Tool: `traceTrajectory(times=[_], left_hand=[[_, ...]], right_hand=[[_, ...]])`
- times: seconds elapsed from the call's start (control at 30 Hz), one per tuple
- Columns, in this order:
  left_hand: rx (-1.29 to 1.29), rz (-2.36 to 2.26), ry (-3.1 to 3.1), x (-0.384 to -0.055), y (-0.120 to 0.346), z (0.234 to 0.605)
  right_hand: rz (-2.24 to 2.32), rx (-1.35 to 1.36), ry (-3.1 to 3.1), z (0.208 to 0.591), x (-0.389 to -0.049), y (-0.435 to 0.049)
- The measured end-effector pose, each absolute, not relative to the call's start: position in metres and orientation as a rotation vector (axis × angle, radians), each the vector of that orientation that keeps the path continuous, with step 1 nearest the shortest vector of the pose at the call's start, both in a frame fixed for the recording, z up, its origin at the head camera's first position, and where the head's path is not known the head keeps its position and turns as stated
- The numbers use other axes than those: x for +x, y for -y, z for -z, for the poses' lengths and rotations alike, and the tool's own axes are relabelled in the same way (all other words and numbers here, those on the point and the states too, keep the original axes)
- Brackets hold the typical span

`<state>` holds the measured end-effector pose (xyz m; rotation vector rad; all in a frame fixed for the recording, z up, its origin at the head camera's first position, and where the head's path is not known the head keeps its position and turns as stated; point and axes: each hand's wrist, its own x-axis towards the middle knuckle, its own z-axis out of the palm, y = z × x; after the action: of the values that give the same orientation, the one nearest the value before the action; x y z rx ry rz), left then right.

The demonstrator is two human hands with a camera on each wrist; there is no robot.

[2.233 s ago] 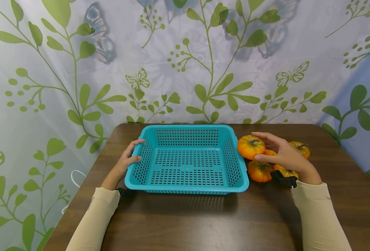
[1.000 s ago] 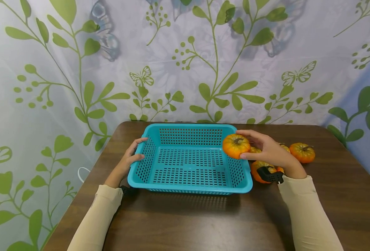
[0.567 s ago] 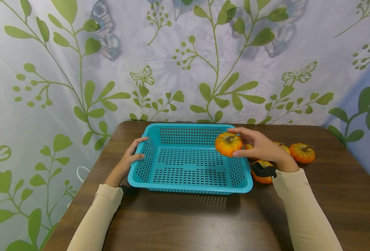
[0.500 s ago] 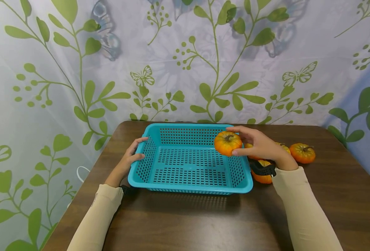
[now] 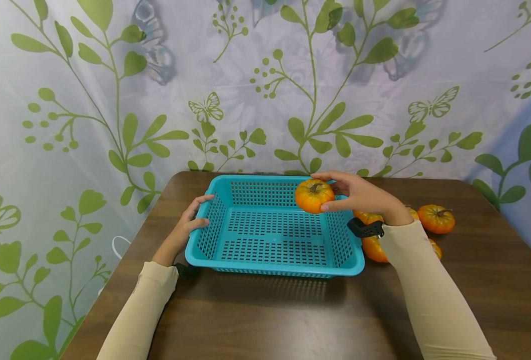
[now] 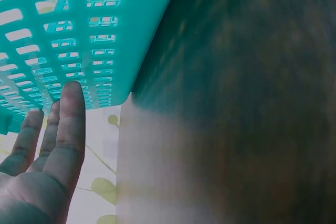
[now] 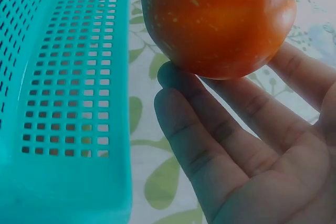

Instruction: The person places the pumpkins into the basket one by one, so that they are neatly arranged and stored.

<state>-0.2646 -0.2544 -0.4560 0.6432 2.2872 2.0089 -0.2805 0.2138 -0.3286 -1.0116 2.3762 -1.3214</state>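
My right hand [image 5: 357, 192] holds a small orange pumpkin [image 5: 314, 196] between thumb and fingers, raised over the right back part of the turquoise plastic basket [image 5: 274, 267]. From the right wrist view, the pumpkin [image 7: 220, 19] shows its smooth underside, with fingertips below it and the basket wall [image 7: 68, 177] to the left. At the basket's left side, my left hand [image 5: 186, 227] holds the rim with thumb and index finger on it. Below that rim, the left wrist view shows the other fingers [image 6: 71, 124] along the basket's perforated outer wall [image 6: 126, 30].
Several more pumpkins [image 5: 436, 219] lie on the brown table [image 5: 265, 320] right of the basket, some partly hidden by the right hand and sleeve. Behind the table hangs a cloth [image 5: 265, 75] printed with leaves and butterflies. A white cable [image 5: 117, 247] shows by the left edge.
My right hand has lifted the pumpkin from the group at right and carried it left over the basket, rising a little. The left hand stays at the rim; the view shifts slightly.
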Motion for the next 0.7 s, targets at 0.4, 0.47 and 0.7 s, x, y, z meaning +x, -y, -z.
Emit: traceTrajectory(times=[0.4,0.47,0.7], left_hand=[[0.647,-2.007,-2.285,-0.264,0.254,0.453],[0.639,-2.001,-2.282,-0.265,0.254,0.454],[0.628,-1.991,-2.268,-0.268,0.256,0.457]], right_hand=[[1.288,-0.95,-2.273,0.339,-0.305,-0.188],[1.276,-0.961,-2.267,0.341,-0.308,-0.183],[1.251,-0.929,-2.234,0.347,-0.316,-0.167]])
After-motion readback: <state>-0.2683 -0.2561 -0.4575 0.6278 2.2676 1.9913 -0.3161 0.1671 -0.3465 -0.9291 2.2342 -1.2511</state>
